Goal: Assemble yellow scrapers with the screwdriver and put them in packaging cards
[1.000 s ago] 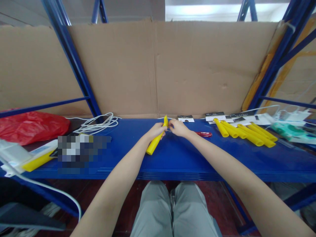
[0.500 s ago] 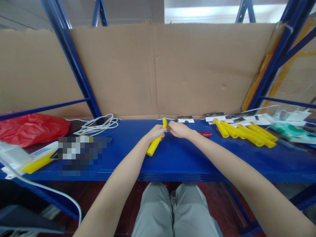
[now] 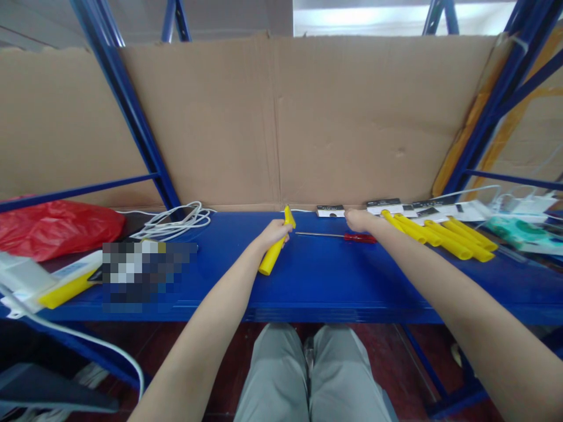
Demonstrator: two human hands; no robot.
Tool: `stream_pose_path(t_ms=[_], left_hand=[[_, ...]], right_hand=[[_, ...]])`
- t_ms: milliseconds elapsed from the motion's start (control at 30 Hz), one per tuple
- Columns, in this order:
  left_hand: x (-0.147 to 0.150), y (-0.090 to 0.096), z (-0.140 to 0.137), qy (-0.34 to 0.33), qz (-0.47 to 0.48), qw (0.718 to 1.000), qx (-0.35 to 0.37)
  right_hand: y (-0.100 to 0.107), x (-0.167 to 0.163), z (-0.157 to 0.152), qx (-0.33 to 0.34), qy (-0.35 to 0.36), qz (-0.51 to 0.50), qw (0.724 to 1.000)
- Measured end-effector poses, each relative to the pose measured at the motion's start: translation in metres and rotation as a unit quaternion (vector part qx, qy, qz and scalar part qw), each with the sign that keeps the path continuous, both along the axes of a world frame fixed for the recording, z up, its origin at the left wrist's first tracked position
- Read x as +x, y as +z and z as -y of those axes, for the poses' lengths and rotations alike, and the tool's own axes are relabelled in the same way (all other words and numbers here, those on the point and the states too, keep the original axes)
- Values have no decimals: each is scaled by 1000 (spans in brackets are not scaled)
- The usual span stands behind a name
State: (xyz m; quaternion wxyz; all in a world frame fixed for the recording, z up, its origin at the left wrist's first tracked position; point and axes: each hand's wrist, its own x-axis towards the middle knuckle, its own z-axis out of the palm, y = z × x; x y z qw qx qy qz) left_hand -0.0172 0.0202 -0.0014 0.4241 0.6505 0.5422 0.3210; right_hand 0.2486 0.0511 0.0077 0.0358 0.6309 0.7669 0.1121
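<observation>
My left hand (image 3: 276,231) is wrapped round a yellow tube-like piece (image 3: 271,258), held slanted over the blue shelf. A narrower yellow end sticks up past my thumb. My right hand (image 3: 357,220) is at the back of the shelf, beside a small black-and-white card pack (image 3: 331,211). Its fingers are curled together, and what they hold, if anything, is hidden. Just in front of that hand lies a screwdriver (image 3: 358,238) with a red handle, its metal shaft pointing left.
Several yellow tubes (image 3: 453,241) lie at the right, by more black-and-white packs (image 3: 385,206). A coiled white cable (image 3: 187,220), a red plastic bag (image 3: 61,228) and another yellow piece (image 3: 68,291) are at the left. Cardboard (image 3: 352,117) walls off the shelf's back.
My right hand has left the yellow piece and moved right to the back of the shelf, uncovering the screwdriver's shaft. My left hand keeps its hold, shifted slightly left.
</observation>
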Motion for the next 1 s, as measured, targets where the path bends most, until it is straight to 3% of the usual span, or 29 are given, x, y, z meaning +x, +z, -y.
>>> stream_pose_path(t_ms=[167, 567, 1000], left_hand=[[0, 2, 3, -7, -5, 1000, 9], [4, 4, 5, -37, 17, 999, 0], [7, 3, 8, -52, 16, 999, -2]], right_hand=[[-8, 7, -10, -38, -16, -19, 999], [-12, 2, -29, -18, -29, -55, 998], [-15, 10, -25, 0, -39, -108, 993]])
